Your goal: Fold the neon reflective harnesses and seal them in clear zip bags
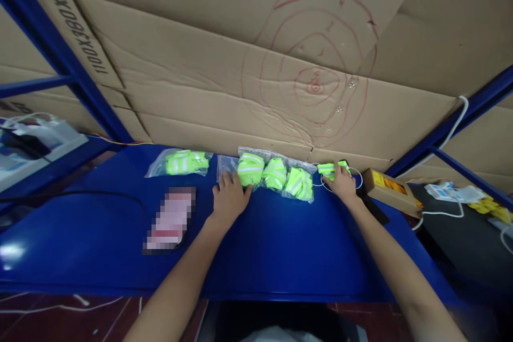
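Observation:
On the blue table, neon-yellow bundles with silver reflective stripes lie in clear plastic bags along the cardboard. My left hand (230, 196) rests with fingers spread at the left edge of a bagged bundle (250, 169), its thumb close to the plastic. Beside that bundle lie a second bagged bundle (274, 174) and a third one (300, 184). Farther right, my right hand (343, 184) closes over a neon-yellow reflective bundle (326, 169), partly hiding it. Another bagged bundle (186, 162) lies apart to the left.
A phone with a blurred screen (170, 219) lies on the blue table (280, 256), left of my left arm. A brown box (393, 191) and white cable (452, 128) are at the right. Cardboard (192, 75) with red rings stands behind. White items (52, 139) sit far left.

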{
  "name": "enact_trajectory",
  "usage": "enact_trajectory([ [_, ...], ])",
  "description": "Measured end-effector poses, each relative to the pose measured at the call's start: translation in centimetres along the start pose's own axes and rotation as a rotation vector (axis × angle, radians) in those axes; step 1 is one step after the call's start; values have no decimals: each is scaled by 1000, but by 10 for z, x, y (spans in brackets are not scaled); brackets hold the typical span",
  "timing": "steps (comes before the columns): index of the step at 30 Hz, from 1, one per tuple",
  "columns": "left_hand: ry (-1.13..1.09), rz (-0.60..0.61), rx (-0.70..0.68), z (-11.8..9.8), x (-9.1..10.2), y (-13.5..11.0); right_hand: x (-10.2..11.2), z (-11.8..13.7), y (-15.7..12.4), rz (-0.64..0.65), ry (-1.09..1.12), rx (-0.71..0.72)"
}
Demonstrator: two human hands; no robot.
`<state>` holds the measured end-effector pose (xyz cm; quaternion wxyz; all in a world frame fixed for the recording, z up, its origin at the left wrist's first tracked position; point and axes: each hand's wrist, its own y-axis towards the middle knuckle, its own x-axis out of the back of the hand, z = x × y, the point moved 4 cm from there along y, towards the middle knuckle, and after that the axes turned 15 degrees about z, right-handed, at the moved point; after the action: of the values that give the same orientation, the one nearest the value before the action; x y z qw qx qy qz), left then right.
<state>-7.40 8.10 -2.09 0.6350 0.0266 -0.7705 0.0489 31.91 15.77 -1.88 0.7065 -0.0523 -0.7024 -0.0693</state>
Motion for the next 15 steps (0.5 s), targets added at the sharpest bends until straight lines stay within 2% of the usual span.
enact_trajectory([
  [5,-17,14,-9,-1,0,-1,-10,1,-12,11,22,22],
  [8,-39,22,-12,0,2,0,-6,2,-20,-30,77,63],
  [11,-58,30,-22,0,6,-1,15,-7,-21,-83,187,89],
  [15,-68,20,-28,-3,10,-7,56,-31,-23,-210,439,76],
])
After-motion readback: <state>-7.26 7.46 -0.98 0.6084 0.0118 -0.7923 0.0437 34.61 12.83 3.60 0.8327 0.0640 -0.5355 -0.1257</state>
